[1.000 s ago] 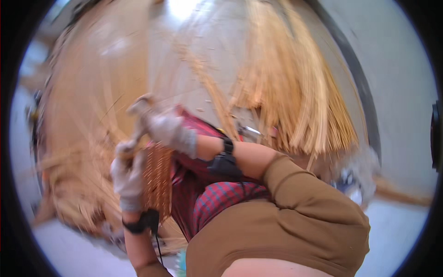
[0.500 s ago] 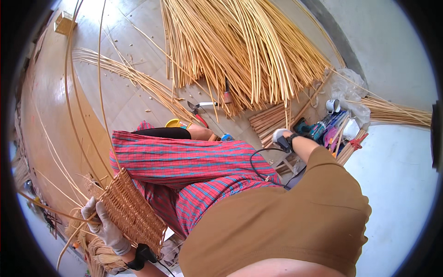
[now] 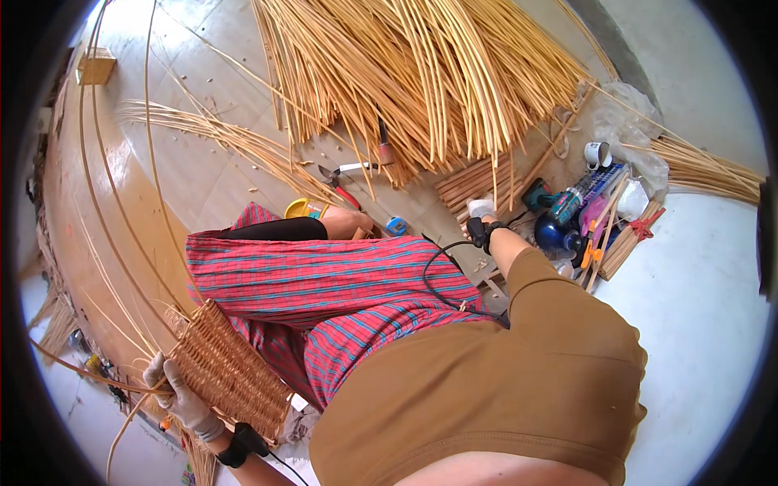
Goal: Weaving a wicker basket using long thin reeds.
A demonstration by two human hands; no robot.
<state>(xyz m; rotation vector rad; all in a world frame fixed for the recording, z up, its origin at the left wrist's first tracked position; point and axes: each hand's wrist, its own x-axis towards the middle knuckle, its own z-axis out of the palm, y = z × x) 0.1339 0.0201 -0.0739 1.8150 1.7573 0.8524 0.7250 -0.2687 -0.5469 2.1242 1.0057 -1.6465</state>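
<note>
At the lower left, my gloved left hand (image 3: 186, 398) is closed around cane strands (image 3: 121, 385) at the edge of a woven wicker panel (image 3: 231, 364). Long upright canes (image 3: 121, 235) rise from the panel's far edge and arch outward. My gloved right hand (image 3: 481, 209) is stretched out over the floor, beside a row of short brown rods (image 3: 466, 190). Its fingers are mostly hidden behind the back of the hand, so whether they grip anything does not show.
A big heap of peeled canes (image 3: 421, 81) spreads across the far floor. Pruning shears (image 3: 344, 190), a blue tape measure (image 3: 395, 226) and a yellow round object (image 3: 301, 209) lie ahead of my lap. A green power drill (image 3: 539, 197), white mug (image 3: 597, 154) and plastic bag (image 3: 624, 113) are at right.
My right hand has moved forward and slightly left, away from the hanging cane ends toward the short rods. My left hand keeps its grip on the cane strands. The view has shifted slightly.
</note>
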